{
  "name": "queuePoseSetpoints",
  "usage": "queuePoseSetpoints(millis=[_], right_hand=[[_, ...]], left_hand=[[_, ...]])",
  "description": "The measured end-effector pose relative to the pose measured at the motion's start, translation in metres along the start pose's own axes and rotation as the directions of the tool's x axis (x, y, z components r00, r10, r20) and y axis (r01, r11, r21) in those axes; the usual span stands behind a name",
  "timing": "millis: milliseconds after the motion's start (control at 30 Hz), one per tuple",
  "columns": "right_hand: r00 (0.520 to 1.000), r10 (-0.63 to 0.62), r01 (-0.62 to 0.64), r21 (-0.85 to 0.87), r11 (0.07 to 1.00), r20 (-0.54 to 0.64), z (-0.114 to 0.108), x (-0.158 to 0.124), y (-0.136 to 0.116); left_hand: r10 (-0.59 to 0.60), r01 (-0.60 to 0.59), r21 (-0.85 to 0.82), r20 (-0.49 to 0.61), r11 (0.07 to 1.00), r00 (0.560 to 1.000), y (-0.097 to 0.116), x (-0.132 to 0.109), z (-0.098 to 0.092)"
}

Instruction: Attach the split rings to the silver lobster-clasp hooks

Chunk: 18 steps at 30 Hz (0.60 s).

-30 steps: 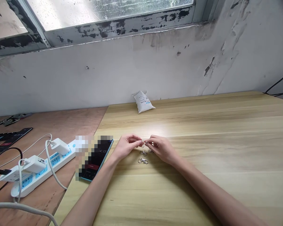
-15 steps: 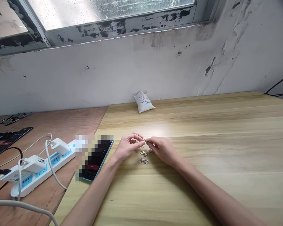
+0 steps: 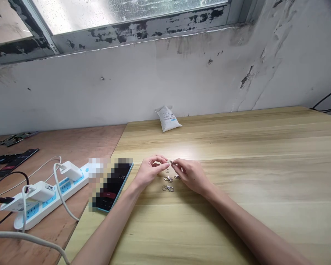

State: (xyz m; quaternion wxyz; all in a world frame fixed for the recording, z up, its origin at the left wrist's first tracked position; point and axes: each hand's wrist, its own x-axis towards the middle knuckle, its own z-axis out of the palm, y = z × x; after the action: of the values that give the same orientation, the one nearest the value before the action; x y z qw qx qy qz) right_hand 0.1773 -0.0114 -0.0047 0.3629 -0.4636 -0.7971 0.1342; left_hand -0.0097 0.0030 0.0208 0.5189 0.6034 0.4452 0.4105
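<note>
My left hand (image 3: 149, 170) and my right hand (image 3: 189, 174) meet over the light wooden table (image 3: 237, 154), fingertips pinched together on a small silver metal clasp (image 3: 170, 162). A small ring (image 3: 167, 170) hangs or lies just below it. Two more silver lobster clasps (image 3: 168, 179) (image 3: 167, 188) lie on the table right under my hands, and another clasp (image 3: 177, 177) peeks out by my right fingers.
A phone with a blue case (image 3: 113, 186) lies left of my left hand. A white and blue power strip (image 3: 44, 197) with chargers and cables sits on the brown table at left. A small white bag (image 3: 168, 118) leans near the wall.
Both hands have lifted the clasp slightly and shifted a little away from me; the ring now shows below it. The clasps on the table have not moved.
</note>
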Motion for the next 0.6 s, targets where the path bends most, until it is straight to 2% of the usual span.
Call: queuePoseSetpoints(millis=[167, 367, 600], right_hand=[[1.000, -0.006, 0.006, -0.048, 0.999, 0.007, -0.0013, 0.0006, -0.0009], [0.996, -0.085, 0.085, -0.183, 0.979, 0.006, -0.0023, 0.0006, 0.0002], [0.987, -0.143, 0.153, -0.151, 0.977, 0.077, -0.0010, -0.0006, 0.0006]], left_hand=[[0.019, -0.019, 0.017, -0.019, 1.000, 1.000, -0.0036, 0.0006, -0.0005], [0.023, -0.023, 0.025, 0.001, 0.999, 1.000, -0.0044, 0.0003, 0.0017], [0.045, -0.044, 0.034, -0.025, 0.998, 0.999, -0.0068, 0.0014, 0.0024]])
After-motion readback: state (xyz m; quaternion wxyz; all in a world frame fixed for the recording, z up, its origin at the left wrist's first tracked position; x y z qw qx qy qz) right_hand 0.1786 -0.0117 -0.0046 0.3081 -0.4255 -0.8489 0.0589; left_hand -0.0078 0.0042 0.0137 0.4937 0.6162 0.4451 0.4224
